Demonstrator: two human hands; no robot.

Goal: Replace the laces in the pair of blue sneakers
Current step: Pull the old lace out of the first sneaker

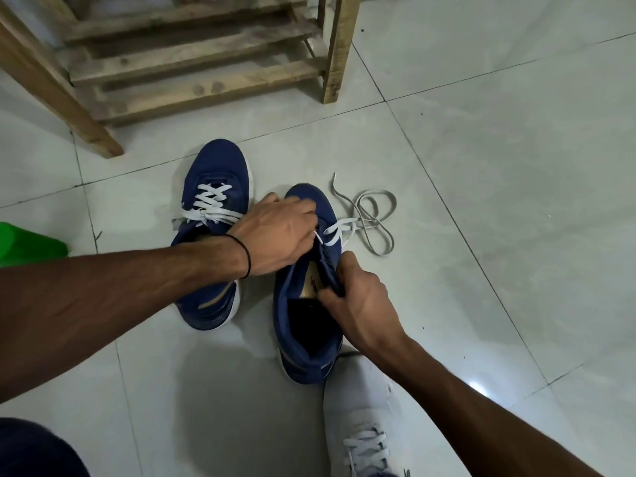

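Observation:
Two blue sneakers stand on the tiled floor. The left sneaker [213,187] is fully laced with a white lace [210,204] tied in a bow. The right sneaker [303,325] is laced only near the toe. Its white lace [335,232] trails off to the right into loose loops [375,218] on the floor. My left hand [278,232] reaches across and pinches this lace at the eyelets. My right hand [358,304] grips the right sneaker's tongue and side at the opening.
A rough wooden rack [192,60] stands at the back left. A green object [27,242] shows at the left edge. A white laced shoe on a foot [361,414] sits just below the right sneaker. A dark trouser knee [34,449] fills the bottom left corner.

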